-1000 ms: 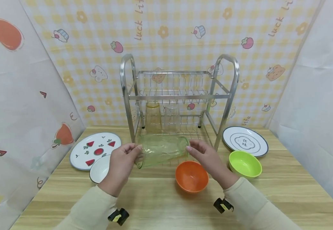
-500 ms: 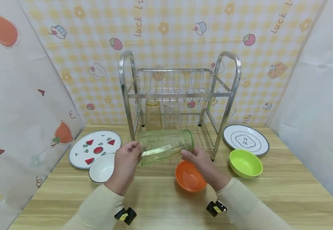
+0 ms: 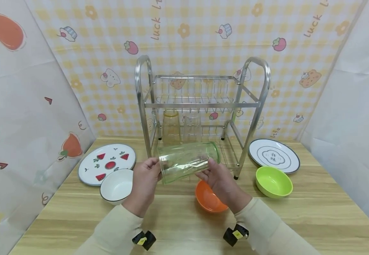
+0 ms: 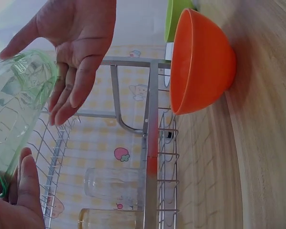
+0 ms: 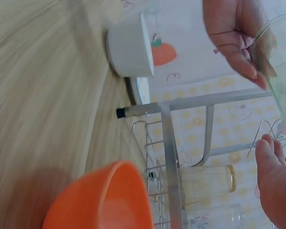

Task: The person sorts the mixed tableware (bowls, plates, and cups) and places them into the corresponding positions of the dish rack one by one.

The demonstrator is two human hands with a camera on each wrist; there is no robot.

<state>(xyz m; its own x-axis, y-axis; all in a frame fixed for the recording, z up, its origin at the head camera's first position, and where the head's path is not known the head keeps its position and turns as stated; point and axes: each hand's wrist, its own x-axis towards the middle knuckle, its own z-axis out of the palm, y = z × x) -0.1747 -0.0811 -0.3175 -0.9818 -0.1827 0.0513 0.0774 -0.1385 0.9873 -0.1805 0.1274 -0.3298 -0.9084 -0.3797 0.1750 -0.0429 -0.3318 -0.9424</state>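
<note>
A pale green, see-through drinking glass [image 3: 186, 161] lies sideways in the air in front of the rack, its right end slightly higher. My left hand [image 3: 144, 184] pinches the left end. At the right end my right hand [image 3: 224, 182] touches the glass, thumb on the near side and fingers below. In the left wrist view the right hand's fingers [image 4: 78, 81] look loosely extended rather than curled tight. Below the right hand sits an orange bowl [image 3: 207, 199], partly hidden by it.
A two-tier metal dish rack [image 3: 200, 105] holds an amber glass [image 3: 171, 131] and a clear glass [image 3: 192, 131] on its lower tier. Left are a watermelon-print plate [image 3: 90, 166] and white bowl [image 3: 115, 186]. Right are a blue-rimmed plate [image 3: 288, 156] and lime-green bowl [image 3: 273, 182].
The right hand has shifted from the glass's right tip to its lower side, moving left. The glass's right end has risen. The left hand keeps its pinch and has moved slightly right.
</note>
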